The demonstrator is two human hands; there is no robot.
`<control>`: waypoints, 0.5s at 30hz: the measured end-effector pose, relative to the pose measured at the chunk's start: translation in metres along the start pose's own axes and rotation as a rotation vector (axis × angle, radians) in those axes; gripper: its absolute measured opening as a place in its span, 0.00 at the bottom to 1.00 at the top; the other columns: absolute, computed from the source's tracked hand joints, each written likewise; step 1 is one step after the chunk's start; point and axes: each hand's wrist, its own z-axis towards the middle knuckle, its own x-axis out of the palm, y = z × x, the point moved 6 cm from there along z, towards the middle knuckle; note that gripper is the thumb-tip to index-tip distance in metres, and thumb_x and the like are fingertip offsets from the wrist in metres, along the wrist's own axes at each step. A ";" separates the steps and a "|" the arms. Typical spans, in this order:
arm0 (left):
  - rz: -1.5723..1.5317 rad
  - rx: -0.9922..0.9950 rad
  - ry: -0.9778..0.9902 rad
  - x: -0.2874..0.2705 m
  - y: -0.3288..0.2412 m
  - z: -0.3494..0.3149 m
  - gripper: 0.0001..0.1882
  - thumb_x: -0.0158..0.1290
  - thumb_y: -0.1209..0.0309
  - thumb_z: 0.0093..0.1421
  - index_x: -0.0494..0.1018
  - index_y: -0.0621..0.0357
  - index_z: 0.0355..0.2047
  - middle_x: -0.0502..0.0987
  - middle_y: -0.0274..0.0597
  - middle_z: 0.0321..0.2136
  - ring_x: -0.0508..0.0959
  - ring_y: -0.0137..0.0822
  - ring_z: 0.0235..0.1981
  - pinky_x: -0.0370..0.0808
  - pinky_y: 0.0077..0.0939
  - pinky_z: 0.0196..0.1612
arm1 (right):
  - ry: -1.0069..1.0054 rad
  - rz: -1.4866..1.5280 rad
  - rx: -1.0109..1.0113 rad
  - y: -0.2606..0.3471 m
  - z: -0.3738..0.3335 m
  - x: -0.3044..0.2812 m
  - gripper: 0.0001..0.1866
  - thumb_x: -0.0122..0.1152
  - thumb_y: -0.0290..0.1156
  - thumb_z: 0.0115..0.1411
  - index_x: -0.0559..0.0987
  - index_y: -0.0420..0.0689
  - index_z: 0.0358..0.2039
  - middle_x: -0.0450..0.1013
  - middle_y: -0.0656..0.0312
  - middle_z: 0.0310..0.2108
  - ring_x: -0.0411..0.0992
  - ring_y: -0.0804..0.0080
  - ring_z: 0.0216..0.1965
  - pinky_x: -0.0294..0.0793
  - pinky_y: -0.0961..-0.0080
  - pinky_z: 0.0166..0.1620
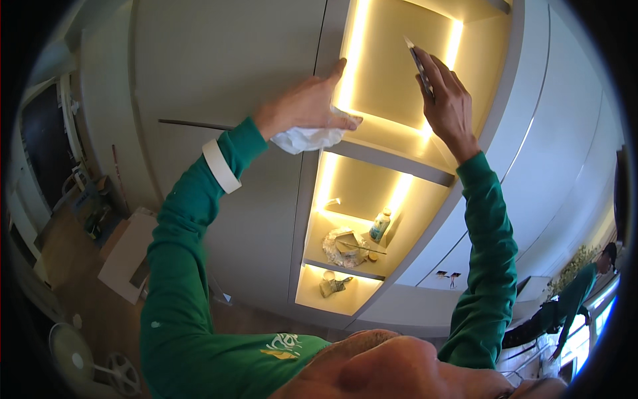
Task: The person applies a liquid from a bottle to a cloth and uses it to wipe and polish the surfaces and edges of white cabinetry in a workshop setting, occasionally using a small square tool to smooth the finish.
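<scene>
My left hand (302, 106) is at the edge of a lit shelf niche, with its thumb stretched up along the niche's side. Under its fingers hangs a crumpled white tissue or cloth (309, 138). Farther right, my right hand (448, 100) is raised in front of the same niche. It grips a slim dark utility knife (421, 66), whose pale pointed tip is directed up and left. Around my left forearm sits a white ring (221, 166), like a roll of tape. The lit shelf unit (399, 158) has strips of warm light along its inner edges.
On the shelf below stand a bottle (380, 225) and crumpled plastic (342, 247) with a stick across it. The lowest niche holds a paintbrush (334, 286). Cardboard (129, 256) leans at the left, near a fan (70, 356). Another person (575, 299) is at the far right.
</scene>
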 end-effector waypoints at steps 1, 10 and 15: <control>-0.006 -0.025 0.084 0.005 0.000 -0.009 0.69 0.65 0.36 0.48 0.42 0.72 0.72 0.74 0.79 0.48 0.76 0.67 0.53 0.72 0.46 0.60 | 0.008 0.006 0.008 0.004 0.004 0.006 0.35 0.64 0.19 0.53 0.73 0.57 0.62 0.77 0.60 0.47 0.77 0.56 0.40 0.79 0.63 0.43; 0.105 0.047 0.107 0.024 0.016 -0.037 0.68 0.64 0.39 0.51 0.37 0.73 0.72 0.77 0.58 0.19 0.82 0.57 0.26 0.81 0.40 0.39 | 0.110 -0.297 -0.089 0.045 0.013 0.068 0.40 0.60 0.23 0.55 0.65 0.62 0.69 0.67 0.53 0.60 0.61 0.46 0.64 0.64 0.46 0.61; 0.185 0.166 -0.011 0.044 0.030 -0.059 0.65 0.64 0.43 0.52 0.38 0.72 0.72 0.78 0.61 0.20 0.82 0.60 0.27 0.81 0.43 0.40 | 0.149 -0.290 -0.108 0.076 0.010 0.086 0.39 0.58 0.24 0.57 0.63 0.60 0.70 0.64 0.52 0.62 0.60 0.48 0.65 0.60 0.48 0.64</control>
